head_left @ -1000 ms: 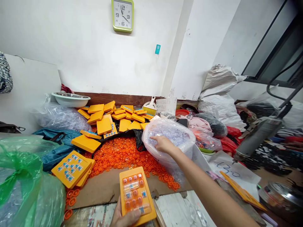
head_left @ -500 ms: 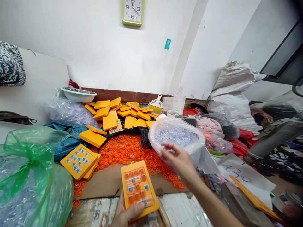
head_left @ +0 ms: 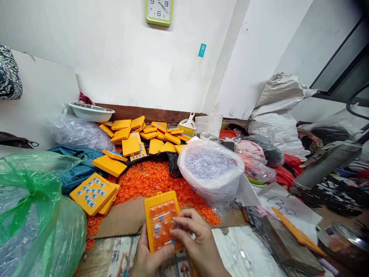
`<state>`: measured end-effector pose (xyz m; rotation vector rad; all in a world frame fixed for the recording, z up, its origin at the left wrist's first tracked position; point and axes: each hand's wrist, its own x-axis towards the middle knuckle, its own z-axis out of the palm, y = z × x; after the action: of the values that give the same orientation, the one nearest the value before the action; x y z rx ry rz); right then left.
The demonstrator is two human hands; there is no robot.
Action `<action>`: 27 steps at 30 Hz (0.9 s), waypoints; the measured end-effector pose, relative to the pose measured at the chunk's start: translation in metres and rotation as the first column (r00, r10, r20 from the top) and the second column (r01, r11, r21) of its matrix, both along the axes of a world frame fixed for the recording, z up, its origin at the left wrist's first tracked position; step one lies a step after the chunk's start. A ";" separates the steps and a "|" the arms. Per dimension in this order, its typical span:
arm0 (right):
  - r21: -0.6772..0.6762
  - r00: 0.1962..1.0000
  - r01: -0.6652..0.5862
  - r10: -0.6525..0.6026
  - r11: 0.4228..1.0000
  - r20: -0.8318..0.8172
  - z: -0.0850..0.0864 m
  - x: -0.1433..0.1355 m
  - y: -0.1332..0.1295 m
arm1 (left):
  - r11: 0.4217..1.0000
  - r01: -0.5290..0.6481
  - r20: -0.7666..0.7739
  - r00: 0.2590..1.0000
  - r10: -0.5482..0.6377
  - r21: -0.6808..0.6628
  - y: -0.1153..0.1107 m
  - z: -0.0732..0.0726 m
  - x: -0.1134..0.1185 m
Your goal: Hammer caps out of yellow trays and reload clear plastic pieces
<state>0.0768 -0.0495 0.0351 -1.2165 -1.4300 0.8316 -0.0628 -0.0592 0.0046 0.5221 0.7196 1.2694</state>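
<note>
My left hand (head_left: 150, 254) grips a yellow plastic board (head_left: 162, 221) at its lower left, thumb over the lower front. Orange pieces and clear pieces with bits of blue sit in the board's face. At the board's right side, my right hand (head_left: 197, 238) is closed, thumb and fingertips drawn together over the face. Whatever is in that pinch is too small to make out. Beyond the board spreads a heap of orange rings (head_left: 144, 175). Right of the heap stands a tub lined with clear plastic (head_left: 198, 186), full of small clear pieces (head_left: 210, 163).
Yellow boards lie piled (head_left: 131, 146) at the back, with a patterned board (head_left: 93, 194) to the left. A green bag (head_left: 37, 215) bulges at the left edge. A cylindrical grey object (head_left: 328, 161) and a jar (head_left: 346, 242) are at the right.
My right hand has come from the tub's near edge down to the board's right side, its fingers closing together. The board stays in my left hand, and the view has shifted slightly.
</note>
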 end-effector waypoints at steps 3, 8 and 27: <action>-0.010 0.999 0.029 -0.030 1.000 -0.019 -0.002 -0.001 0.000 | 1.000 0.000 -0.030 1.000 0.000 0.011 0.001 -0.005 0.000; -0.164 0.957 -0.072 0.022 0.984 -0.289 -0.008 0.000 0.004 | 0.999 0.033 -0.078 0.996 -0.030 0.034 0.000 -0.011 -0.001; -0.283 0.865 -0.170 0.005 0.944 -0.502 -0.009 0.008 -0.050 | 0.987 0.143 -0.293 0.949 -0.117 0.070 -0.036 0.023 -0.018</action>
<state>0.0844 -0.0995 0.0257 -1.0664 -0.9537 1.3725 -0.0812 -0.0947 0.0274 0.8281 0.8584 1.1167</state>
